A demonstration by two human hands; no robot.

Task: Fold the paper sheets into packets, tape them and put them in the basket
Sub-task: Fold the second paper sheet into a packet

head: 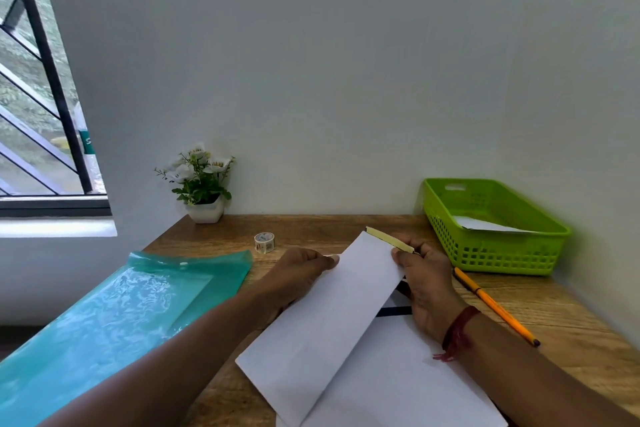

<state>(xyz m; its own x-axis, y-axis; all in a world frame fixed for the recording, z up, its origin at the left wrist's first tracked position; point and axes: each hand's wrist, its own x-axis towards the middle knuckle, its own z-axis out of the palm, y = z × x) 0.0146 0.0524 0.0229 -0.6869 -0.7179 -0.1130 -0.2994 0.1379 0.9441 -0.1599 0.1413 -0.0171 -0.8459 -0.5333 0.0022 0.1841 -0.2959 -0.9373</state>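
The long folded white paper packet [322,319] hangs over the wooden desk [571,333] near the green plastic basket [495,253]; right hand [426,284] pinches its far corner (thumb on top), left hand [298,274] apparently its opposite edge.

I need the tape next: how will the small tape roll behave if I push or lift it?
The tape roll looks small and hollow, so probably light. It seems to lie on its flat side on the table, so a push would likely slide it, not roll it. Tipped on edge, it could roll.
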